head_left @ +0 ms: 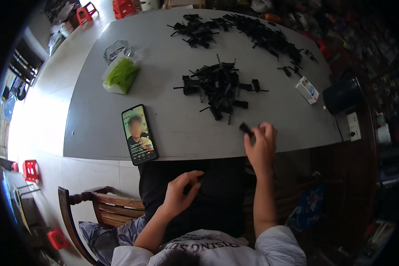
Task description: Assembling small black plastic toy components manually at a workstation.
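Over the near edge of the table, my right hand (262, 144) pinches a small black plastic part (245, 128) between thumb and fingers. The part is slightly blurred. My left hand (181, 191) hovers above my lap, below the table edge, its fingers loosely bent and the thumb apart. I see nothing in it. Ahead of my right hand lies a heap of similar black parts (219, 84), several with thin stems sticking out.
More black parts form a far heap (195, 31) and a long pile (266, 35). A lit phone (138, 135) lies at the near left edge, with a green bag (122, 75) beyond. A small white carton (307, 90) and a black container (342, 94) stand right.
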Tool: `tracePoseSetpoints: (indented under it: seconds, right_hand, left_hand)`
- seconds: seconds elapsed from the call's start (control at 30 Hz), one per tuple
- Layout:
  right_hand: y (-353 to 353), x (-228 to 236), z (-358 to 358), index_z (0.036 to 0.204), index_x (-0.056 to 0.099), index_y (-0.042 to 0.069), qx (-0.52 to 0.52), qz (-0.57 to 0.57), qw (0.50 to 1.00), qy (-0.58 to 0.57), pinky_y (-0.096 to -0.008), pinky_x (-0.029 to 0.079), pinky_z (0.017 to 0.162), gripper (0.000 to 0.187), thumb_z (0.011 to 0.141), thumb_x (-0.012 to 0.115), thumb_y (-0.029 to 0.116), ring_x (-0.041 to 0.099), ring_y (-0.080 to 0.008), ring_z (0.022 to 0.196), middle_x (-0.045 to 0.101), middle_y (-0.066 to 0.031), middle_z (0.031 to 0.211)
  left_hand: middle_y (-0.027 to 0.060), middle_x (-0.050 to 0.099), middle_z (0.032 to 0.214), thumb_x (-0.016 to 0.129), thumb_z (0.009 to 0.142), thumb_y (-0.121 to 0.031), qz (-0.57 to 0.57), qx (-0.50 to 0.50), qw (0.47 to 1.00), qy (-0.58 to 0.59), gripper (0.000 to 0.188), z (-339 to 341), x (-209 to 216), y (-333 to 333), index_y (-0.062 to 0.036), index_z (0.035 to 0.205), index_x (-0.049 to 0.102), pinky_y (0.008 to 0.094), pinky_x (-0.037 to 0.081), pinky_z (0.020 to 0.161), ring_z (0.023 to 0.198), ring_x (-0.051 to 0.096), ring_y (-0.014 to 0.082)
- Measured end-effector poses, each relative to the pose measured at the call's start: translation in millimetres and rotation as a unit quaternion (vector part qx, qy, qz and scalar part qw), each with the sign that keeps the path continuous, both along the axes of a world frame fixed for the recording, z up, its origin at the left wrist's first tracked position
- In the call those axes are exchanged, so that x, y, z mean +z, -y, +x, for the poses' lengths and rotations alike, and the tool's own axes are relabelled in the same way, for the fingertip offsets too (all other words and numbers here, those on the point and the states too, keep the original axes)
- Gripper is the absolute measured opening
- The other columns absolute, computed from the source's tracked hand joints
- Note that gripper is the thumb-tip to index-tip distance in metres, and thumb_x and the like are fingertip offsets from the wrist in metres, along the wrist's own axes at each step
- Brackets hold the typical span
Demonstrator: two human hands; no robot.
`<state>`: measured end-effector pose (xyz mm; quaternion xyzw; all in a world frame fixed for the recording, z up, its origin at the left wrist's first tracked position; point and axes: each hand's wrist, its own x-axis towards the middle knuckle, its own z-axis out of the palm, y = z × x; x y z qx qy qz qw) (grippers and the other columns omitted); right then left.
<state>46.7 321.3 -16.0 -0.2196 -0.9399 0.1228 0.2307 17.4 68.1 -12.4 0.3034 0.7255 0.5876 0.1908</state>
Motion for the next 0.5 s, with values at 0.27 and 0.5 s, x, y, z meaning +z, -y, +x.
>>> tracePoseSetpoints:
  seconds: [0.27,0.5]
  right_hand:
    - [59.9,10.9,49.4,0.083,0.057,-0.004,0.383,-0.577,0.721,0.024,-0.0322,0.042,0.079,0.018,0.079,0.058,0.014,0.053,-0.0228,0.093,0.053,-0.0134,0.099]
    - [108.1,-6.1,49.7,0.069,0.052,-0.005,0.208,-0.441,0.868,-0.089,-0.0331,0.042,0.062,0.036,0.093,0.038,0.017,0.055,-0.0239,0.067,0.056,-0.0131,0.069]
  left_hand:
    - [0.0089,0.055,0.077,0.067,0.069,0.002,0.037,-0.129,0.987,-0.094,0.051,-6.0,11.7,-7.8,-0.0059,0.118,0.057,0.0318,0.047,0.06,0.067,0.057,0.0234]
    - [0.0087,0.057,0.074,0.071,0.068,0.0,0.027,-0.063,0.996,-0.064,0.037,16.3,2.3,-7.3,-0.0032,0.104,0.062,0.0294,0.047,0.06,0.066,0.057,0.0229]
